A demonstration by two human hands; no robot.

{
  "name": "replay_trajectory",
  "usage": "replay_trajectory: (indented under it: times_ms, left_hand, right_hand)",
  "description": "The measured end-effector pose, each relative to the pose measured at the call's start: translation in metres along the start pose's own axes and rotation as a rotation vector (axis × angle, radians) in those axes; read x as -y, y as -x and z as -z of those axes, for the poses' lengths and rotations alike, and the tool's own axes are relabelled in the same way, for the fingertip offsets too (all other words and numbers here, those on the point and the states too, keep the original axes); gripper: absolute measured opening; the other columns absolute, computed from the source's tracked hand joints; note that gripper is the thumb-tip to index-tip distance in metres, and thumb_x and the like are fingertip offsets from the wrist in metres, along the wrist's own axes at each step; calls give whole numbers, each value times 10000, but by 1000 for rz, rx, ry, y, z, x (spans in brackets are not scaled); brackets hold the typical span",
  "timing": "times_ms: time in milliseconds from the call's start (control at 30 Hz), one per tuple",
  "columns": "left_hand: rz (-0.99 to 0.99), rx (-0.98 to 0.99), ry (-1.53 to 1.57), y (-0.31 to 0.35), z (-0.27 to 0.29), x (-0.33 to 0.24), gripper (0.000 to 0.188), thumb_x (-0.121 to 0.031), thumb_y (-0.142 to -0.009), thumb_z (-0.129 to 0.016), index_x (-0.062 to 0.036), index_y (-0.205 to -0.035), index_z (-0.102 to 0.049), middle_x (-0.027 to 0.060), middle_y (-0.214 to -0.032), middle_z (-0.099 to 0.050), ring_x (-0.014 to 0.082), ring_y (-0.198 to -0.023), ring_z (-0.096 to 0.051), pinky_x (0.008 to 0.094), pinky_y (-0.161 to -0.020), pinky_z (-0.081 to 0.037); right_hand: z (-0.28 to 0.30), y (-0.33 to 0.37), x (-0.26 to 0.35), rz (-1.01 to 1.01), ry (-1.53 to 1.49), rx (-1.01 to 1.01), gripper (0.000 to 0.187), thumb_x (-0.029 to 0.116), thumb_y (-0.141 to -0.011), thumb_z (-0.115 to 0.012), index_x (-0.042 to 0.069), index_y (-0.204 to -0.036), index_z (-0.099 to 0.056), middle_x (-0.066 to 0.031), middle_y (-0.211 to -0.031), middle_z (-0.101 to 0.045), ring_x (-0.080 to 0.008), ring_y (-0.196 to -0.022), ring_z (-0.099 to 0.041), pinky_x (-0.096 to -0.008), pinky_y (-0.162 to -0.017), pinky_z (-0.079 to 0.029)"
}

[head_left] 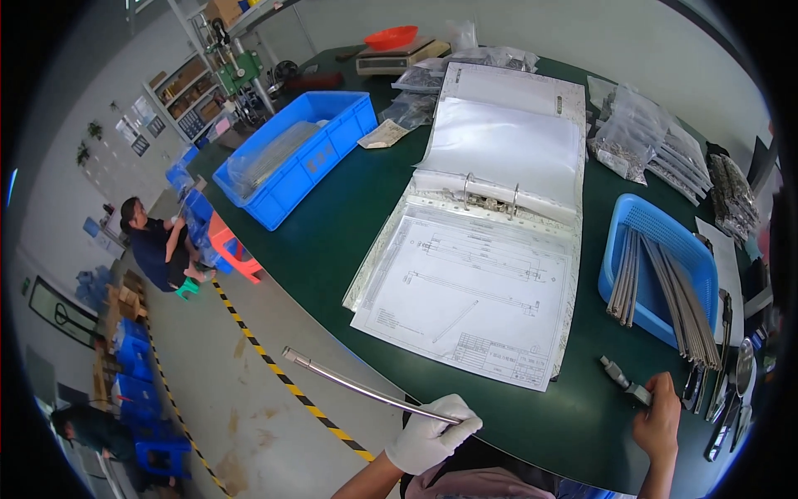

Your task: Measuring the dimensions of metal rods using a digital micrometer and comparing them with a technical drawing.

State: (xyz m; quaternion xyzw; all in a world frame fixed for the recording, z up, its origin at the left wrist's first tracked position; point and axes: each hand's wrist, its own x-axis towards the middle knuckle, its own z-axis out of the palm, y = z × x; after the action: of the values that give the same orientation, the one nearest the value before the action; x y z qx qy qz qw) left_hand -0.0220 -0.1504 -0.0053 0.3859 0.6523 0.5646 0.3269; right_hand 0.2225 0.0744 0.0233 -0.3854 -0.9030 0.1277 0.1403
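- Carrying most of these things, the green tabletop [332, 249] has the open ring binder [507, 137] as its landmark, with a drawing sheet [457, 316] on the near half.
- Beyond the binder's left side sits a deep blue bin [312, 170] with clear plastic-wrapped contents.
- Just right of the binder, a blue perforated basket [638, 209] holds slim metal rods [677, 287], their ends jutting over its near rim.
- A shiny metal tube [366, 382] lies left and near of the binder, out past the tabletop's edge; its long axis slopes from a far-left collared tip down rightward to the glove.
- The gloved left hand [434, 437], nearest the binder's near edge, is closed around the tube's right end.
- The bare right hand [658, 420], right and near of the binder, has fingers curled onto the micrometer's near end.
- That micrometer [619, 376], right of the binder's near corner, points far-left from the right hand, its closer hand; the tube lies well apart, leftward.
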Motion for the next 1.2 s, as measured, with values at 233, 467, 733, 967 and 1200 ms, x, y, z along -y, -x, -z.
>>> replay_trajectory:
  times_ms: [233,467,733,967,1200]
  left_hand:
    - [-45,67,18,-3,4,9,148,-124,-835,-525,-20,-733,-496,70,-641,-460,190,-545,-461,286,-521,-374]
    - [121,91,49,7,11,14,221,-175,-868,-435,-36,-697,-435,67,-605,-468,203,-521,-471,297,-508,-376]
    - [161,162,-50,10,7,7,218,-170,-878,-430,-24,-758,-540,95,-699,-579,233,-640,-576,298,-590,-441]
    - [240,263,-38,19,10,12,235,-194,-882,-438,-28,-780,-571,91,-741,-611,239,-695,-597,320,-624,-454]
    - [223,440,-190,32,29,14,188,-147,-845,-483,-49,-738,-601,79,-684,-602,244,-618,-578,300,-575,-452]
  right_hand:
    - [-3,-13,28,-51,-1,19,250,33,-576,-581,17,-779,-438,-155,-713,-461,-361,-603,-471,-414,-510,-363]
    - [-17,-10,18,-108,42,-115,194,115,-655,-623,22,-717,-465,-147,-682,-473,-350,-567,-479,-400,-488,-367]
    - [-20,-9,19,-114,61,-140,187,120,-664,-616,23,-713,-463,-143,-680,-476,-347,-567,-486,-406,-483,-368]
    - [-10,-8,21,-121,131,-58,218,155,-662,-620,24,-747,-469,-143,-720,-483,-346,-615,-493,-413,-514,-367]
    - [-3,-20,23,-21,283,80,262,216,-678,-611,13,-808,-509,-130,-738,-490,-325,-673,-482,-406,-562,-375]
